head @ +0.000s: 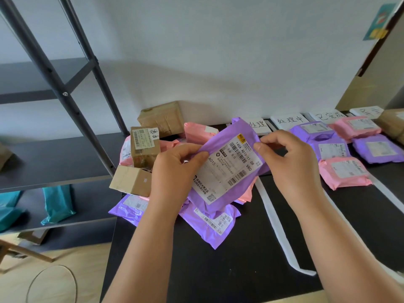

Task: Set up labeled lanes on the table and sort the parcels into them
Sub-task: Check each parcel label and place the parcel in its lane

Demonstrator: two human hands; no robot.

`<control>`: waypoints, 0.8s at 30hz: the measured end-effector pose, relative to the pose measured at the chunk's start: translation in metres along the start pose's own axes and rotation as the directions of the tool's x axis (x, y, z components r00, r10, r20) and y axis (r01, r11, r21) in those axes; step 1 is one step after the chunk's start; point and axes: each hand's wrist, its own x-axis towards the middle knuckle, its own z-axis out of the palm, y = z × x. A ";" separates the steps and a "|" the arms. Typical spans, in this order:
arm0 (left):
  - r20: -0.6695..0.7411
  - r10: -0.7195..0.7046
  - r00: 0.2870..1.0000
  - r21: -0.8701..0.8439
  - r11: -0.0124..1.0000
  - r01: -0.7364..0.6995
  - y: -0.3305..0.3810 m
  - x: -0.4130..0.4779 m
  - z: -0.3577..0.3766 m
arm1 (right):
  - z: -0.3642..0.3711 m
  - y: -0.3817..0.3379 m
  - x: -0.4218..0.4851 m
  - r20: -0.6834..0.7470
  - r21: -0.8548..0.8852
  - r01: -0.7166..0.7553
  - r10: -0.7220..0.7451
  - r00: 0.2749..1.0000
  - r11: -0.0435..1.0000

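Both hands, left hand (175,162) and right hand (288,158), pinch purple parcel (227,169) above unsorted heap (140,162) (label upward). Risk: misread label, wrong lane (279,217); slick film may slip.

Two bare forearms fill the lower middle of the frame. The left hand (177,165) and right hand (290,162) are ungloved, with nails cut short.
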 end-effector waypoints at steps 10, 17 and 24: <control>-0.260 -0.082 0.962 0.033 0.995 0.094 -0.028 0.007 -0.001 | -0.005 0.012 -0.009 -0.145 0.115 -0.194 0.210 0.967 0.974; -0.014 -0.210 0.978 0.139 0.968 0.209 -0.046 -0.002 0.028 | -0.013 0.026 -0.026 -0.225 0.214 -0.369 0.413 0.882 0.904; 0.150 -0.270 0.951 0.215 0.948 0.235 -0.067 -0.012 0.065 | -0.029 0.053 -0.063 -0.258 0.154 -0.519 0.541 0.801 0.841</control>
